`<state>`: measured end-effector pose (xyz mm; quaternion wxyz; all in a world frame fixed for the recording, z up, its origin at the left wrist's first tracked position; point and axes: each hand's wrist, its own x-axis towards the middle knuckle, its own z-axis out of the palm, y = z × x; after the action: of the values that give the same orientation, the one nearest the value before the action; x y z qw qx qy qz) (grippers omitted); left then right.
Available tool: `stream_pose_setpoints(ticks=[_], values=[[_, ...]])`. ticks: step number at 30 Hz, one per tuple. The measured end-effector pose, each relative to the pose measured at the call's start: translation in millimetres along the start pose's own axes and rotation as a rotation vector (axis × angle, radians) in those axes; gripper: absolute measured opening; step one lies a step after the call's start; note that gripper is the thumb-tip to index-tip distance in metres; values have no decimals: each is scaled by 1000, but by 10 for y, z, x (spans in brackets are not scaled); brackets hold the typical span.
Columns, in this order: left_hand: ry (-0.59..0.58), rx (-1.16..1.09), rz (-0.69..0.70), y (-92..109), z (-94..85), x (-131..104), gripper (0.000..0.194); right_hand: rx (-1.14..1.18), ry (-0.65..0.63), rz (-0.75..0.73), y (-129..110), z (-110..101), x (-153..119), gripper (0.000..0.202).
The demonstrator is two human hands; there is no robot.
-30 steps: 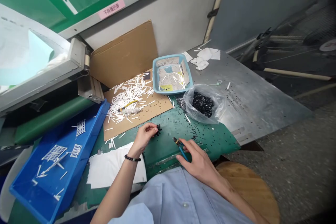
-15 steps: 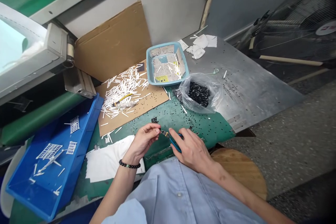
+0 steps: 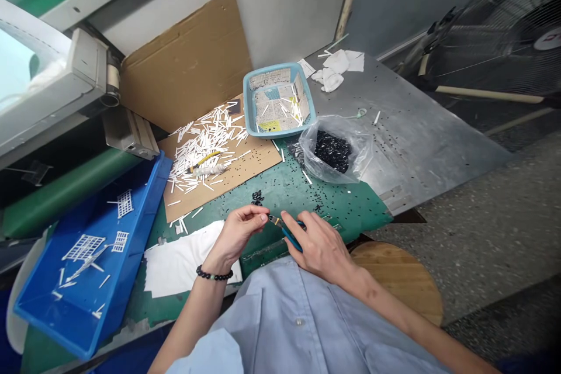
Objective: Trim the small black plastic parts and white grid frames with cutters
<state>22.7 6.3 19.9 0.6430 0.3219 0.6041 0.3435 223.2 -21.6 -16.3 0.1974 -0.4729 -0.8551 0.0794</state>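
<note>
My left hand (image 3: 243,232) is closed, pinching a tiny dark piece (image 3: 268,216) between thumb and forefinger. My right hand (image 3: 322,245) is wrapped round a pair of cutting pliers (image 3: 293,238) with blue handles, their metal jaws at the fingertips of my left hand. Just beyond the left hand, a small heap of black pieces (image 3: 258,197) lies on the green tabletop. Behind the pliers stands an open clear plastic bag (image 3: 360,155) holding a mass of small black parts (image 3: 332,151).
White sticks (image 3: 201,143) cover a cardboard sheet (image 3: 263,155). Behind the bag is a light-blue basket (image 3: 248,102) lined with newspaper. A blue bin (image 3: 52,321) with white lattice frames stands left, near a white cloth (image 3: 179,266). A large fan (image 3: 495,41) is at far right.
The view has shifted slightly, so the bench items sit a little higher in it. Both hands keep nearly the same pose, with the pliers' tips still at the left fingertips.
</note>
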Motion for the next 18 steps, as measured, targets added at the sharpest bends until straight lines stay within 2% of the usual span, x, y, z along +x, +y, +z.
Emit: stream_pose_setpoints(ticks=[18], values=[[19, 117, 35, -74, -20, -32, 33, -36, -57, -43, -25, 24, -38, 43]])
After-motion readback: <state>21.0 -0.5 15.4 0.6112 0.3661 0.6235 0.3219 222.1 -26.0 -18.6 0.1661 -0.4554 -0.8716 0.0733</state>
